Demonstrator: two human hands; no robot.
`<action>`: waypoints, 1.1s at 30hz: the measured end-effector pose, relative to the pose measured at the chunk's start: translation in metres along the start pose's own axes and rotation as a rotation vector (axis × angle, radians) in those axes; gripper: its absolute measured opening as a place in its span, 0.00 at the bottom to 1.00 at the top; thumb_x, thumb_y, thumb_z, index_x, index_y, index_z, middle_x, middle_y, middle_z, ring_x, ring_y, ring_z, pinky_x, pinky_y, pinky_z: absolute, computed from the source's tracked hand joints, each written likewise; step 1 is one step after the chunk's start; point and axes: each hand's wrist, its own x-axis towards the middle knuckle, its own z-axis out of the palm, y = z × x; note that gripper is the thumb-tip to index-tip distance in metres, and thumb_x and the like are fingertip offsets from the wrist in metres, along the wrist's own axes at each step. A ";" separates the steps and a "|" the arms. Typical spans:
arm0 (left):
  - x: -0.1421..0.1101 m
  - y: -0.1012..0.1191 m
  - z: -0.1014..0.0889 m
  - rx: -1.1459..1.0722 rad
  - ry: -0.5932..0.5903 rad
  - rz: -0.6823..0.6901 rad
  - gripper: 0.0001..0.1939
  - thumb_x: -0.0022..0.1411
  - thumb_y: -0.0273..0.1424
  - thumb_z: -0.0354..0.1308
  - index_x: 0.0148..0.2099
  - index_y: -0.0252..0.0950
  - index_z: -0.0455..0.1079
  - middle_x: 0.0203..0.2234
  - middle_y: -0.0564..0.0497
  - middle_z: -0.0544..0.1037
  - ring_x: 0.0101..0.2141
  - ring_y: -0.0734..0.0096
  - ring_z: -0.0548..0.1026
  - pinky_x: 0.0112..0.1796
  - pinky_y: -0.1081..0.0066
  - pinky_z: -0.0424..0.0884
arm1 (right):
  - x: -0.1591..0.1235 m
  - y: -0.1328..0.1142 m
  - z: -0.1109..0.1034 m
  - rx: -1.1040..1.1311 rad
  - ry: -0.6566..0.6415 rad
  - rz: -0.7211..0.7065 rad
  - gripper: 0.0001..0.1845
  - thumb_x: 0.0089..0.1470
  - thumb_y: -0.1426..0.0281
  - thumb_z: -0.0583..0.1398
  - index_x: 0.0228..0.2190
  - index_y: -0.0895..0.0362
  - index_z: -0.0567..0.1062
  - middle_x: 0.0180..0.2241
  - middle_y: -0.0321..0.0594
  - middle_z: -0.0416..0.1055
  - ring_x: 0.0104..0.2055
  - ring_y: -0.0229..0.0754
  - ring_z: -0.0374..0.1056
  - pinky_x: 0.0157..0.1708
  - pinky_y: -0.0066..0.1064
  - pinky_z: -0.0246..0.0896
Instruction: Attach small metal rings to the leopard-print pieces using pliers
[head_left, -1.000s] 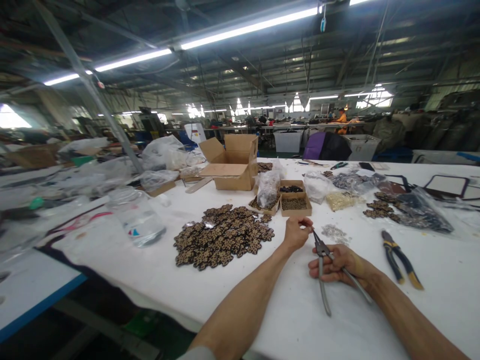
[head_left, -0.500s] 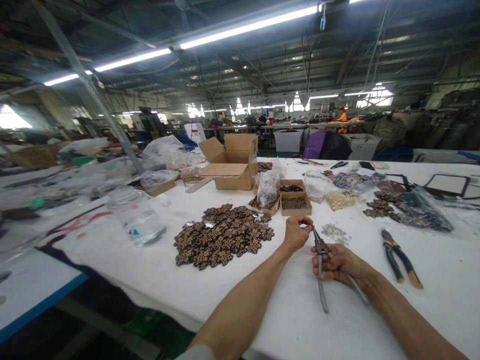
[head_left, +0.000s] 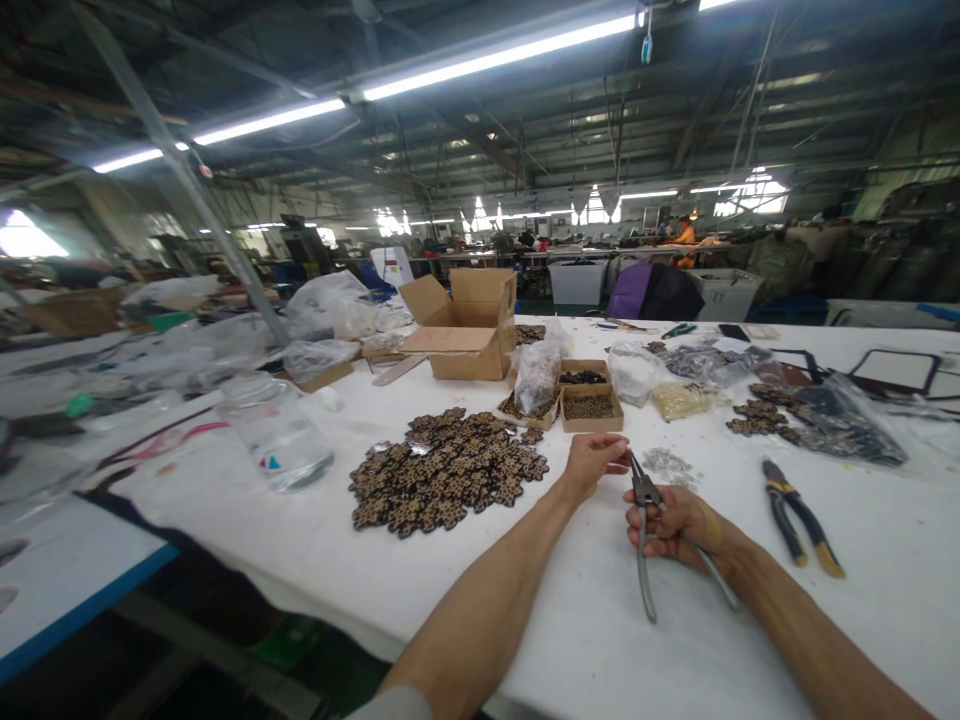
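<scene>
My right hand [head_left: 679, 522] is closed around the handles of long-nosed pliers [head_left: 643, 488], whose tips point up and to the left. At those tips, the fingertips of my left hand [head_left: 596, 462] are pinched together; whatever they hold is too small to make out. Just behind the pliers lies a scatter of small clear pieces [head_left: 671, 466] on the white table [head_left: 570, 620]. Left of my left hand spreads a heap of brown-and-black patterned flower-shaped pieces [head_left: 450, 475].
Small cardboard trays of tiny parts [head_left: 589, 408] stand behind my hands, near an open carton [head_left: 469, 340]. Another pair of pliers [head_left: 799, 520] lies at right. A clear jar [head_left: 277, 440] stands left. Bagged parts [head_left: 847, 415] lie far right.
My left hand's fingers have shifted slightly right and straightened a little at the plier tips. My right hand keeps its hold on the pliers, almost unmoved.
</scene>
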 end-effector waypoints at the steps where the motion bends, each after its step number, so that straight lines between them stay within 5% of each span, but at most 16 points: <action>1: 0.000 -0.001 0.000 0.016 0.004 -0.004 0.25 0.47 0.42 0.71 0.40 0.25 0.76 0.30 0.39 0.79 0.27 0.65 0.77 0.30 0.66 0.75 | 0.000 0.000 0.001 -0.004 -0.002 0.004 0.31 0.35 0.82 0.58 0.46 0.60 0.70 0.36 0.43 0.73 0.40 0.49 0.73 0.33 0.33 0.71; 6: 0.002 -0.005 0.000 -0.012 0.061 -0.065 0.25 0.42 0.40 0.74 0.36 0.24 0.76 0.26 0.40 0.78 0.23 0.67 0.75 0.28 0.67 0.74 | -0.001 0.002 0.007 -0.017 -0.012 0.021 0.31 0.36 0.81 0.58 0.46 0.59 0.69 0.36 0.43 0.72 0.40 0.49 0.73 0.33 0.33 0.71; 16: 0.001 -0.006 -0.004 -0.161 -0.033 -0.098 0.22 0.46 0.36 0.73 0.39 0.25 0.76 0.32 0.38 0.79 0.29 0.66 0.78 0.33 0.67 0.76 | -0.001 0.000 0.003 -0.020 -0.012 0.013 0.31 0.35 0.82 0.58 0.46 0.60 0.69 0.35 0.42 0.72 0.39 0.49 0.73 0.32 0.33 0.71; 25: 0.005 -0.011 0.001 -0.140 0.103 -0.068 0.22 0.40 0.33 0.76 0.34 0.23 0.76 0.28 0.38 0.79 0.25 0.67 0.77 0.29 0.67 0.75 | -0.002 0.001 0.007 -0.022 -0.004 0.020 0.30 0.35 0.82 0.59 0.46 0.60 0.70 0.38 0.44 0.73 0.41 0.49 0.73 0.36 0.36 0.72; 33: 0.004 -0.015 0.014 -0.203 0.212 -0.057 0.15 0.43 0.30 0.72 0.31 0.25 0.75 0.26 0.42 0.79 0.28 0.64 0.77 0.32 0.65 0.76 | 0.012 0.012 -0.012 -0.006 -0.001 0.022 0.31 0.33 0.82 0.58 0.45 0.59 0.70 0.37 0.42 0.73 0.39 0.48 0.72 0.33 0.35 0.72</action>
